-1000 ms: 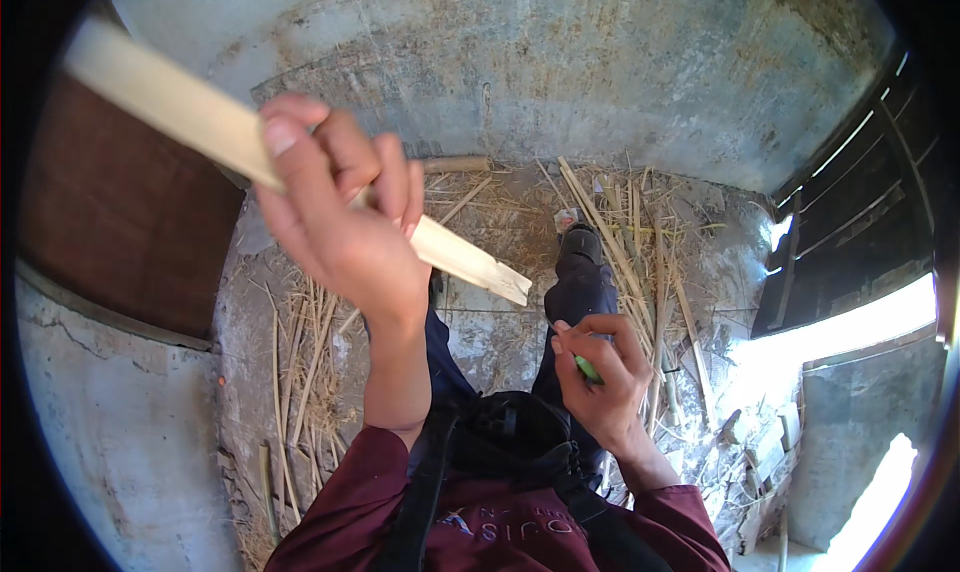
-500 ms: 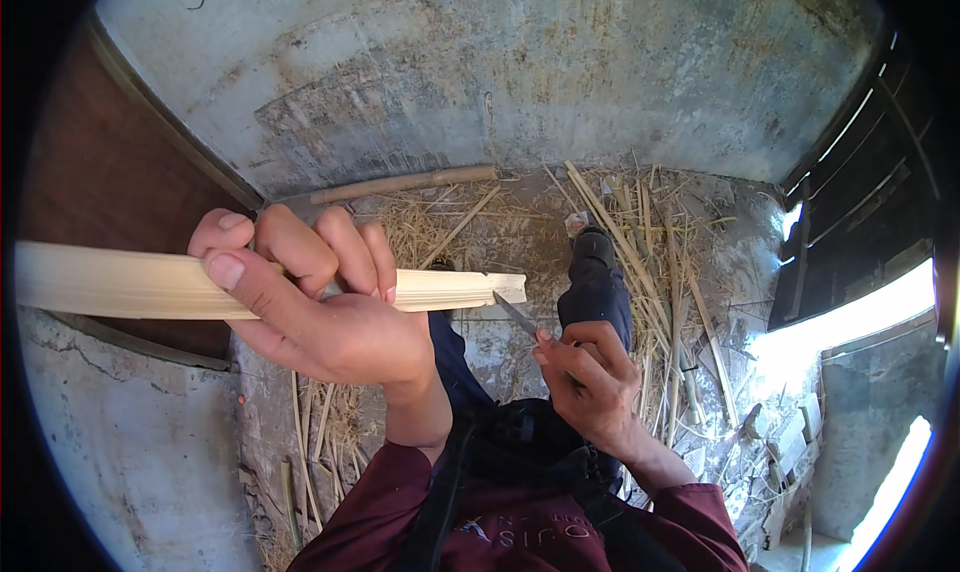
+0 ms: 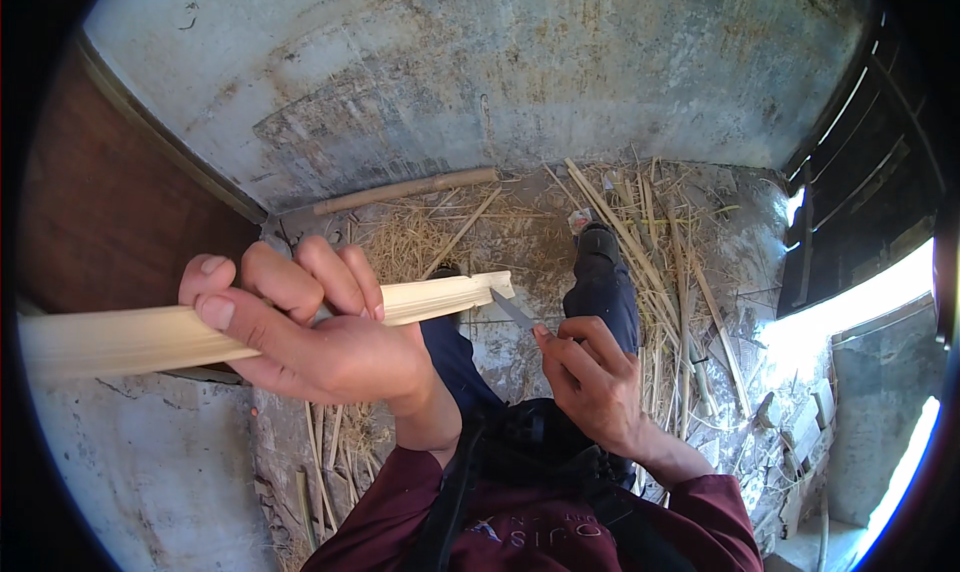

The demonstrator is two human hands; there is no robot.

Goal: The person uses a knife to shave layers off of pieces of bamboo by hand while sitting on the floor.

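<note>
A long, pale strip of split bamboo [image 3: 440,298] runs across the view from the left rim to a notched end near the middle. My left hand [image 3: 320,337] is closed around it, thumb on the near side and fingers curled over the far side. In my right hand [image 3: 595,377] is a small knife [image 3: 512,310], its handle mostly hidden by the fingers. The blade's tip touches the strip, or nearly so, close to the notched end.
Bamboo strips and shavings [image 3: 650,242] litter the floor by my right foot, with more shavings [image 3: 405,237] farther left. A round bamboo pole [image 3: 405,190] lies along the base of the concrete wall [image 3: 480,72]. Broken blocks [image 3: 800,427] sit at the right.
The strip has tilted, its left end now lower and its notched end slightly higher and farther left. The knife tip stays by that end.
</note>
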